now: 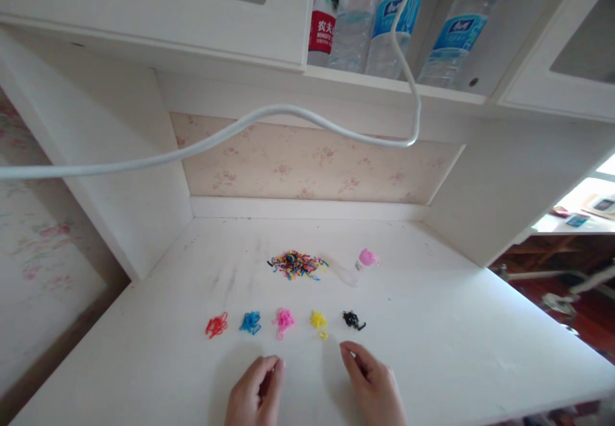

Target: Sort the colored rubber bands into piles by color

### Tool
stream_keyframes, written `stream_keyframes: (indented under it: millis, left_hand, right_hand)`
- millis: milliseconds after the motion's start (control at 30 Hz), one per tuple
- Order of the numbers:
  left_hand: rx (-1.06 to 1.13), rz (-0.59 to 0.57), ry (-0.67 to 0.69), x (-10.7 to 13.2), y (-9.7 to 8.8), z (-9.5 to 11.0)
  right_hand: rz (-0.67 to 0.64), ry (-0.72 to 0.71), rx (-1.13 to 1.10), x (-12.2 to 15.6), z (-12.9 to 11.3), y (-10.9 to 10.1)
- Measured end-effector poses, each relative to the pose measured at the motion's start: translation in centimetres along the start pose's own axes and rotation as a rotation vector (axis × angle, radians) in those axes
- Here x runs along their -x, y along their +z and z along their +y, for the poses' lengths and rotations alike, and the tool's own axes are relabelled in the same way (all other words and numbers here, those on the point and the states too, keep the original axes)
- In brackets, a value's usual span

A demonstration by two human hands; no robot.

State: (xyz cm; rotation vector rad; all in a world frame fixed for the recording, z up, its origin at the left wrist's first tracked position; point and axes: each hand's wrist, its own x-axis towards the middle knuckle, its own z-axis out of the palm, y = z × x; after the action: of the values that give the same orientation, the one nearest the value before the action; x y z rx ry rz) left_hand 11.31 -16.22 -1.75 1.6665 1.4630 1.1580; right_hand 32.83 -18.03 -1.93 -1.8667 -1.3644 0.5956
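My left hand (254,393) rests at the near edge of the view, fingers curled and thumb against the index finger; no object shows in it. To its right, my right hand (373,384) is closed the same way, its fingertips just below the black pile. In a row beyond the hands lie small piles of rubber bands: red bands (216,325), blue bands (250,323), pink bands (284,321), yellow bands (318,320) and black bands (352,319). Farther back is a heap of mixed-colour bands (296,264). A clear bottle with a pink cap (368,257) lies beside it.
All of this lies on a white desktop (432,323) between side panels. A white cable (288,111) crosses in front of the upper cabinet. Several plastic bottles, including a blue-labelled bottle (456,35), stand on the shelf above. Floral wallpaper (307,163) covers the back.
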Motion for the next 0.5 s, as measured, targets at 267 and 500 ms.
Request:
stream_keyframes:
  millis: [267,500]
  left_hand:
    - [-0.289,-0.242,0.166,-8.6,-1.0,4.4]
    - [-0.737,-0.302,0.156,-15.7,2.8,2.6]
  right_hand:
    - [0.096,-0.016,0.041,0.6,3.3,-1.8]
    - [0.146,-0.094,0.091,0.8,3.9,0.0]
